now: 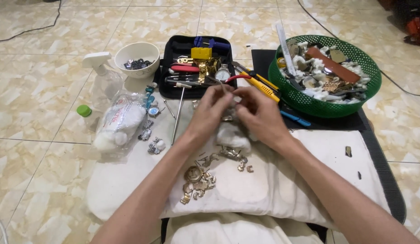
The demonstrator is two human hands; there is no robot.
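A wad of white cotton [232,135] lies on the white cloth [309,180] under both hands, with gold watch-band links [198,180] scattered just before it. The left hand [209,113] and right hand [259,115] meet above it, fingertips pinched together on something too small to tell. Further right sits a green basket [370,86] of parts.

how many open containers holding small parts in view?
2. A white bowl with dark small parts sits at upper left beside the spray bottle; a green basket piled with parts sits at upper right. The black tool case between them is not counted.
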